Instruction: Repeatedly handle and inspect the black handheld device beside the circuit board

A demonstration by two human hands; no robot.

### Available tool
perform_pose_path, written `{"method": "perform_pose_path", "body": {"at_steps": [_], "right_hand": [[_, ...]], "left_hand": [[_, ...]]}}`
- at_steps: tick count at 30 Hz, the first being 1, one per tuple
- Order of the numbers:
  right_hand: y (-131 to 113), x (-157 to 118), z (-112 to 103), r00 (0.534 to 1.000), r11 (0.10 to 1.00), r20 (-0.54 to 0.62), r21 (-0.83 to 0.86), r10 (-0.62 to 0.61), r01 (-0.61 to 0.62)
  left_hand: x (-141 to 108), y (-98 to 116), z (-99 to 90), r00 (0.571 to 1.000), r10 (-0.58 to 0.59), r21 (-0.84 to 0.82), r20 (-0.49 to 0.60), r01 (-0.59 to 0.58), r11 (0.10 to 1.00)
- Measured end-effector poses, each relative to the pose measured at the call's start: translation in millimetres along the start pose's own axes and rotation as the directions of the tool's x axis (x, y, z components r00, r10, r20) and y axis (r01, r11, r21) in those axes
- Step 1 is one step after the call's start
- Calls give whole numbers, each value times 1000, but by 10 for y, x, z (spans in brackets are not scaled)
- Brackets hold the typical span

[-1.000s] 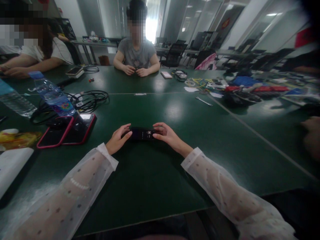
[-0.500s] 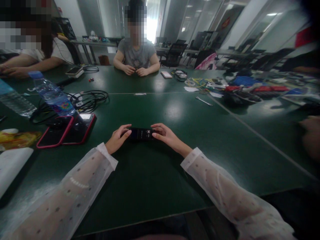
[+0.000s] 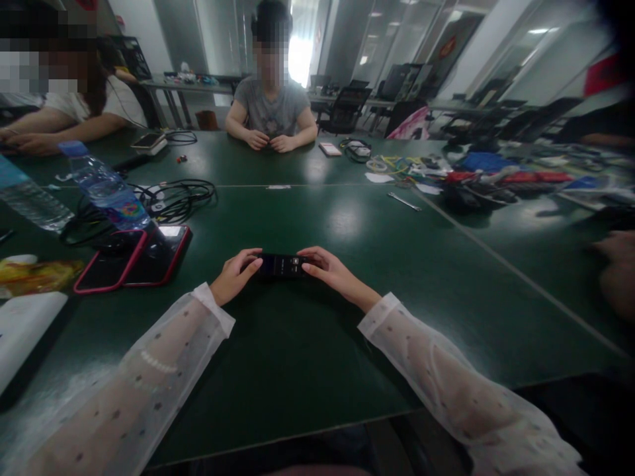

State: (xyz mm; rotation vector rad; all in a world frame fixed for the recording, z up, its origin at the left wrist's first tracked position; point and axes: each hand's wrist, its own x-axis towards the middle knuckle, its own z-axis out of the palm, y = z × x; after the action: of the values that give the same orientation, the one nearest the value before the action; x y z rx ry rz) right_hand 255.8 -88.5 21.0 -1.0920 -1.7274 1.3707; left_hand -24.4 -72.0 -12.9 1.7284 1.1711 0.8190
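A black smartphone [image 3: 282, 265] lies sideways between my two hands, low over the green table, its dark screen showing a few small light marks. My left hand [image 3: 237, 272] grips its left end, thumb on the near edge and fingers behind. At the other end my right hand [image 3: 327, 268] holds it the same way, fingers curled round the far side. Both hands are closed on it, and the fingertips behind it are partly hidden. Whether the phone touches the tabletop I cannot tell.
Two phones in red-edged cases [image 3: 156, 256] lie left, near a water bottle [image 3: 104, 185] and coiled black cables [image 3: 178, 200]. A wrench [image 3: 404, 201] lies right of centre, before a heap of wires [image 3: 411, 166]. Across the green table [image 3: 297, 370] sits a person in a grey shirt [image 3: 272, 106].
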Motion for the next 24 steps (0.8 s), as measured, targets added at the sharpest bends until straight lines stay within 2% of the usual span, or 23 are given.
{"method": "perform_pose_path", "body": {"at_steps": [6, 13, 20, 24], "right_hand": [[26, 9, -3, 1000, 1000, -1, 11, -11, 11], [28, 0, 9, 998, 997, -2, -54, -58, 58], [-14, -18, 35, 981, 950, 44, -245, -187, 192], [-26, -41, 75, 972, 911, 8, -347, -233, 222]], "left_hand": [[18, -34, 7, 1000, 15, -4, -10, -15, 1000], [13, 12, 0, 999, -36, -8, 1, 36, 999], [-8, 79, 8, 1000, -26, -15, -13, 26, 1000], [-16, 112, 17, 999, -27, -12, -37, 26, 1000]]}}
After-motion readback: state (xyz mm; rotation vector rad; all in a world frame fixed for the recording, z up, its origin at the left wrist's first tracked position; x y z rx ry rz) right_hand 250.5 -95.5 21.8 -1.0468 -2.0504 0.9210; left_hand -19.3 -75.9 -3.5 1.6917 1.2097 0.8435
